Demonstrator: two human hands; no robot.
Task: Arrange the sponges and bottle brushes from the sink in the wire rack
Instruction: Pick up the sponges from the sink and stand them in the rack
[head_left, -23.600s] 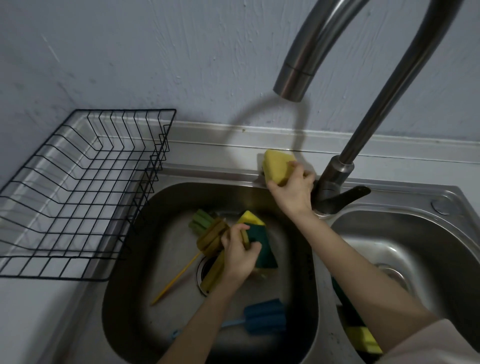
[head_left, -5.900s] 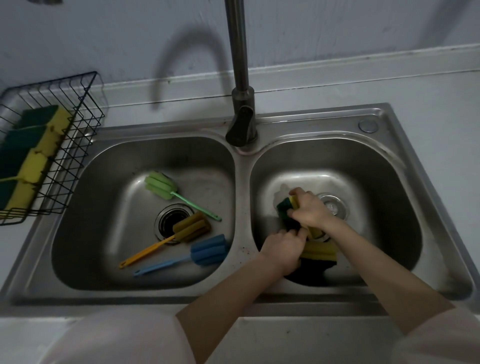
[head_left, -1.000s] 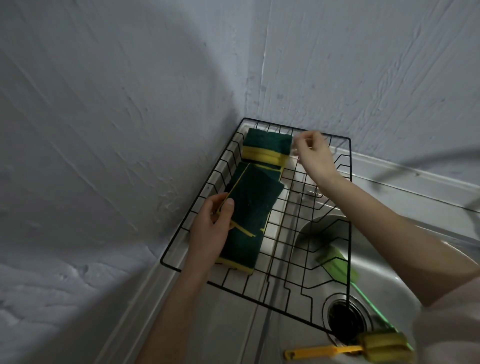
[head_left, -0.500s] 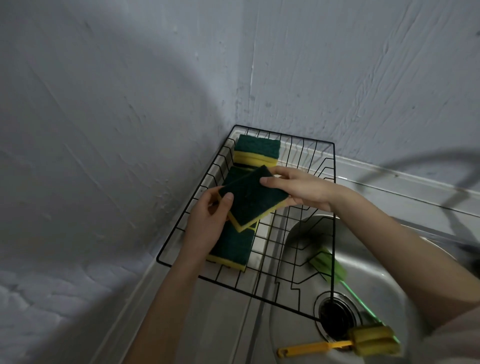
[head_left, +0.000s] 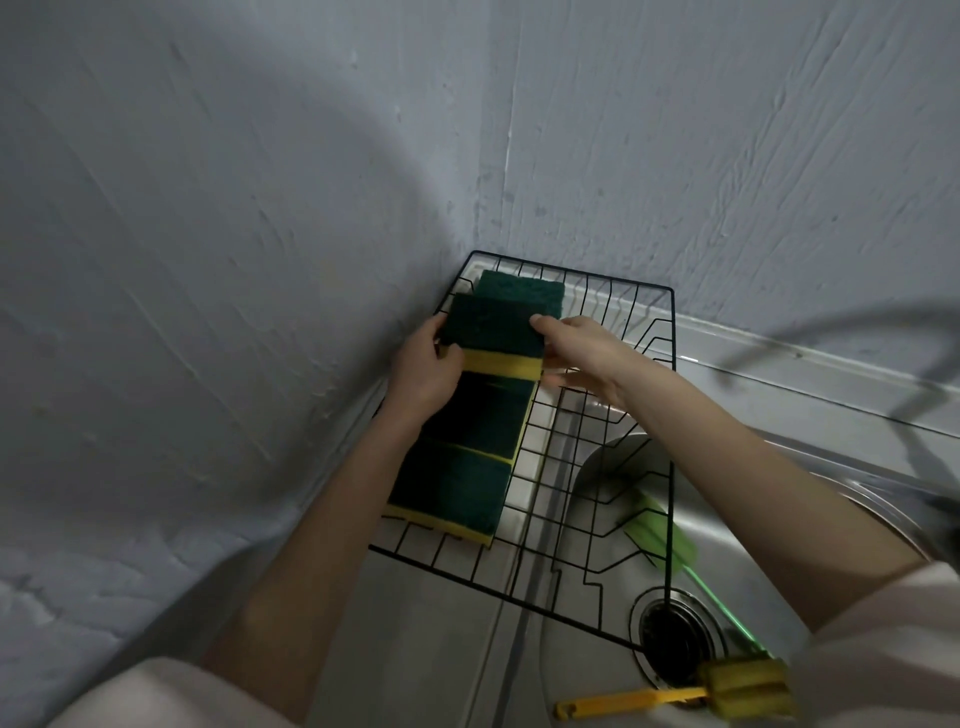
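Note:
A black wire rack (head_left: 670, 395) stands in the wall corner, left of the sink. A row of green-and-yellow sponges lies along its left side, green face up: the far sponge (head_left: 524, 291), a middle sponge (head_left: 483, 421) and the near sponge (head_left: 452, 488). My left hand (head_left: 423, 371) and my right hand (head_left: 587, 353) hold one more sponge (head_left: 493, 332) by its two ends, just above the row and behind the middle sponge. In the sink lie a green bottle brush (head_left: 660, 535) and a yellow bottle brush (head_left: 737, 691).
Textured grey walls close in behind and to the left of the rack. The steel sink basin (head_left: 727, 519) with its round drain (head_left: 670, 639) lies to the right, partly under the rack's right edge. A faucet shadow falls on the wall at right.
Both hands have carried the held sponge away from me, from above the middle of the row toward the far sponge, and turned it level with its yellow edge facing me.

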